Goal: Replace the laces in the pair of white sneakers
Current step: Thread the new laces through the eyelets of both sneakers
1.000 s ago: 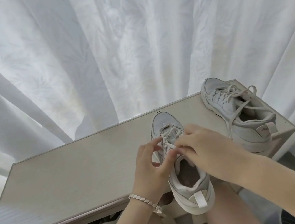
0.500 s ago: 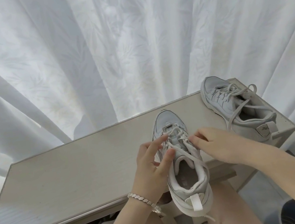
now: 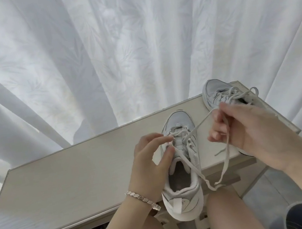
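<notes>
Right hand [image 3: 248, 126] first: it's up and off to the right of the near sneaker [image 3: 183, 170], fingers curled in, pinching the lace [image 3: 201, 123] between thumb and fingertips. One stretch of lace runs taut from the upper eyelets to that pinch. The loose tail drops from the hand and ends out past the near edge of the cabinet top [image 3: 76, 176].

Left hand [image 3: 149, 166] sits right against the left side of the same shoe. Its forefinger and thumb are closed on the lace where it crosses above the tongue, and the other fingers are loosely bent. My read is that it's anchoring the shoe and the crossing so the tug from the right slides lace through the eyelets instead of dragging the whole shoe sideways. There's a bracelet [image 3: 142, 197] on that wrist, nowhere near the lace.

Placement makes sense too. The near sneaker is toe-away with its heel hanging over the near edge above the person's knees, so the opening and eyelets face up toward them. A second strand trails across the opening and off to the near right.

The far sneaker [image 3: 214, 91] is parked at the far right corner, partly hidden behind the right hand, still laced and untouched. So I'd guess we're early, still stripping the old lace from shoe one. A white curtain [image 3: 115, 50] fills everything behind.
</notes>
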A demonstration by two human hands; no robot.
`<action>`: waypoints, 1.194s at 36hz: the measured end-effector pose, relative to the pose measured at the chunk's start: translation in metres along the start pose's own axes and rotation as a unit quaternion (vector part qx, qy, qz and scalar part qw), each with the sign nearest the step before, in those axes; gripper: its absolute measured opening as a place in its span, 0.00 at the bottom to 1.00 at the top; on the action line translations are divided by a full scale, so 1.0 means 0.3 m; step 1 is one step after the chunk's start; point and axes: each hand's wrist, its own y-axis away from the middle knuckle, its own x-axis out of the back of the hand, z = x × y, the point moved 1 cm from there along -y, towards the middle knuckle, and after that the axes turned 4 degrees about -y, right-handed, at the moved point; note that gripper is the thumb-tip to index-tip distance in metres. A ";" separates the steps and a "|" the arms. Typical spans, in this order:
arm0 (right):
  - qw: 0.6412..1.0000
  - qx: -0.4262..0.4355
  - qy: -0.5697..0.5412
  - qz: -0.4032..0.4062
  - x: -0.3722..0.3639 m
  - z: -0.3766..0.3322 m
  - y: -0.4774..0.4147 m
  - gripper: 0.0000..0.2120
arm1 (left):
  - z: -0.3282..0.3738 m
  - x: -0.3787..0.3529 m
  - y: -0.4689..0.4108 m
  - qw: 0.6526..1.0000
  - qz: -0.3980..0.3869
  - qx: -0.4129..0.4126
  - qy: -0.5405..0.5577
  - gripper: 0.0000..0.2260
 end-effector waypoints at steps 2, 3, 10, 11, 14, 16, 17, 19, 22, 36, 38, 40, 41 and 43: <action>0.999 0.033 -0.017 -0.012 -0.008 -0.034 0.009 0.15 | 0.030 0.002 -0.005 0.999 0.024 -0.029 -0.027 0.15; 0.999 0.045 -0.017 -0.016 -0.015 -0.043 0.011 0.15 | 0.054 0.003 -0.006 0.998 0.029 -0.038 -0.034 0.17; 0.997 0.066 0.040 0.008 -0.049 -0.020 0.000 0.12 | 0.240 -0.042 0.010 0.994 -0.090 0.005 0.063 0.07; 0.997 0.061 0.051 0.014 -0.055 -0.016 0.001 0.12 | 0.256 -0.051 0.007 0.992 -0.098 0.005 0.084 0.06; 0.991 0.053 0.118 0.041 -0.069 -0.009 0.007 0.13 | 0.272 -0.075 -0.008 0.981 -0.116 0.035 0.150 0.03; 0.985 0.043 0.156 0.052 -0.067 -0.002 0.008 0.13 | 0.278 -0.083 -0.013 0.971 -0.126 0.064 0.195 0.03; 0.984 0.039 0.168 0.051 -0.064 0.002 0.008 0.12 | 0.282 -0.082 -0.015 0.966 -0.126 0.073 0.212 0.03; 0.983 0.028 0.178 0.045 -0.060 0.006 0.009 0.11 | 0.279 -0.083 -0.017 0.964 -0.114 0.085 0.226 0.09; 0.984 0.019 0.170 0.044 -0.055 0.006 0.006 0.12 | 0.282 -0.074 -0.015 0.960 -0.098 0.089 0.248 0.09; 0.992 0.006 0.127 0.002 -0.060 -0.001 0.008 0.11 | 0.262 -0.047 -0.003 0.941 -0.090 0.112 0.307 0.12; 0.992 0.004 0.124 0.004 -0.060 0.003 0.009 0.11 | 0.265 -0.050 -0.005 0.935 -0.088 0.120 0.321 0.10; 0.992 0.005 0.126 0.005 -0.060 0.006 0.010 0.11 | 0.265 -0.052 -0.006 0.933 -0.090 0.124 0.325 0.08; 0.992 0.008 0.126 0.005 -0.061 0.007 0.011 0.11 | 0.264 -0.052 -0.006 0.935 -0.091 0.121 0.321 0.07; 0.993 0.017 0.120 0.013 -0.064 0.010 0.010 0.11 | 0.268 -0.048 -0.005 0.943 -0.091 0.104 0.303 0.07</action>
